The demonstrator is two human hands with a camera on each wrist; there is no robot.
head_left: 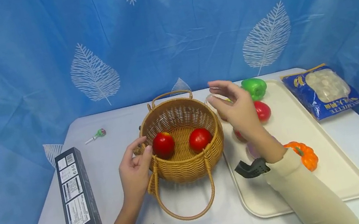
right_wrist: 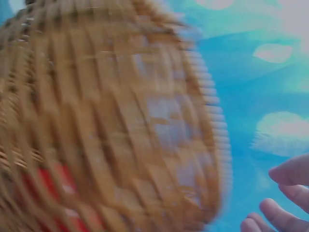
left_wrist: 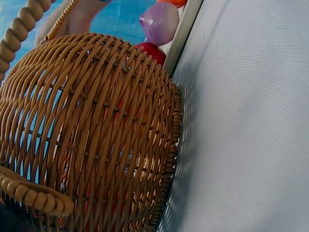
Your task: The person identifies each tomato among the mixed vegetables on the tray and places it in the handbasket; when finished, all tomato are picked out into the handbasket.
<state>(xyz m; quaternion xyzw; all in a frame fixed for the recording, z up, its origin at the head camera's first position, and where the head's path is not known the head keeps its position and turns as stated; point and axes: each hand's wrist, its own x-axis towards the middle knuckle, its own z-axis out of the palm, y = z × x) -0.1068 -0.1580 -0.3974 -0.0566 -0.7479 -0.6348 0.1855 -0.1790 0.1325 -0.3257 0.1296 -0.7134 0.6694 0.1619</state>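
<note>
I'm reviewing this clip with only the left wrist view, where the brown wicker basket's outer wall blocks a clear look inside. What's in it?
Observer: One round, glossy red fruit on the left and another on the right, lying apart.
Operator: Where's the bare right hand?
Observer: In the head view, to the right of the basket's opening.
Operator: Anything on the basket's other side?
Observer: A long black box with white labels.

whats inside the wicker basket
The wicker basket holds one red fruit at left and another red fruit at right. What lies beneath them is covered in the head view.
</note>
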